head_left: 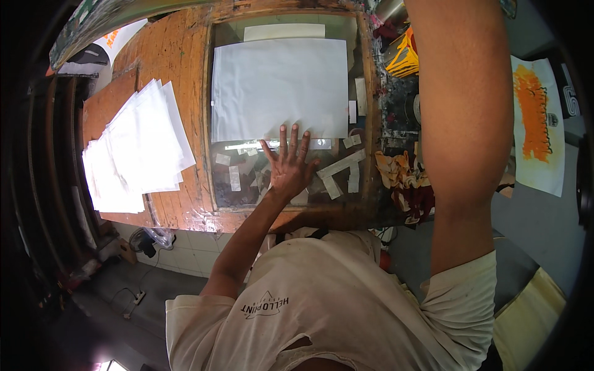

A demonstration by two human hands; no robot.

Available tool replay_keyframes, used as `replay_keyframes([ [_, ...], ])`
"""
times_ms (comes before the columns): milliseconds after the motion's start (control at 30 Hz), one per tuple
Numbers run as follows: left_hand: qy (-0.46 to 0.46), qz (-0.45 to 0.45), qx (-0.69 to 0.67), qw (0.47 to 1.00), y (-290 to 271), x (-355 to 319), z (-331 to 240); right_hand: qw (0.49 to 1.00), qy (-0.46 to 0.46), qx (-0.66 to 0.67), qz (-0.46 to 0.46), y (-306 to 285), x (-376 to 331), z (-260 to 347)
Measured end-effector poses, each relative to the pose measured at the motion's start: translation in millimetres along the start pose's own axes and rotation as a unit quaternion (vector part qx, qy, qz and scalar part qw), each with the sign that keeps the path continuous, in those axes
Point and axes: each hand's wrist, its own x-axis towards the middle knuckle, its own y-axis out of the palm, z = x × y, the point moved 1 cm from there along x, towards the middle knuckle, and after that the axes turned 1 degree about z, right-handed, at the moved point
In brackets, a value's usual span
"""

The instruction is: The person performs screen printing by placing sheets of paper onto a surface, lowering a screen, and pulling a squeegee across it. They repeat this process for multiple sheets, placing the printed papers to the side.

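My left hand [289,168] lies palm down with its fingers spread, the fingertips on the near edge of a large white sheet [278,86]. The sheet rests flat on a glass panel [260,191] set into a wooden table. A narrow white strip [284,31] shows beyond its far edge. Pieces of pale tape [341,167] stick to the glass around my hand. My right arm [467,93] reaches up past the top edge of the picture, so the right hand is out of sight.
A fanned stack of white sheets [145,145] lies on the wooden table [192,74] at left. Right of the glass are crumpled stained rags [399,176] and a yellow-streaked container [403,55]. An orange-printed sheet [531,117] is farther right. Dark shelving [46,161] stands at left.
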Motion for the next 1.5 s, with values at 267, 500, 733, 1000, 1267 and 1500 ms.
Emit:
replay_keyframes([
  [267,-0.010,-0.004,0.014,1.000,-1.0,-3.4,-2.1,1.000,0.001,-0.006,0.001,0.1,-0.1,0.6],
  [500,0.001,-0.023,0.008,1.000,-1.2,-4.2,-1.1,1.000,0.004,-0.011,0.000,0.3,0.4,-1.7],
  [733,0.009,-0.024,0.015,1.000,0.2,-3.3,-1.5,1.000,0.008,-0.015,0.000,2.1,0.6,-7.3],
  [1000,0.005,0.009,0.012,1.000,-0.2,-4.4,-0.6,1.000,0.007,-0.021,-0.002,3.5,3.3,-8.7],
  [1267,0.004,0.006,0.011,1.000,-1.7,-4.3,-1.1,0.999,0.005,-0.033,-0.002,2.6,4.5,-7.7],
  [1500,0.001,0.009,0.011,1.000,-2.4,-5.3,-0.5,0.999,0.004,-0.045,-0.004,1.1,10.3,-4.8],
])
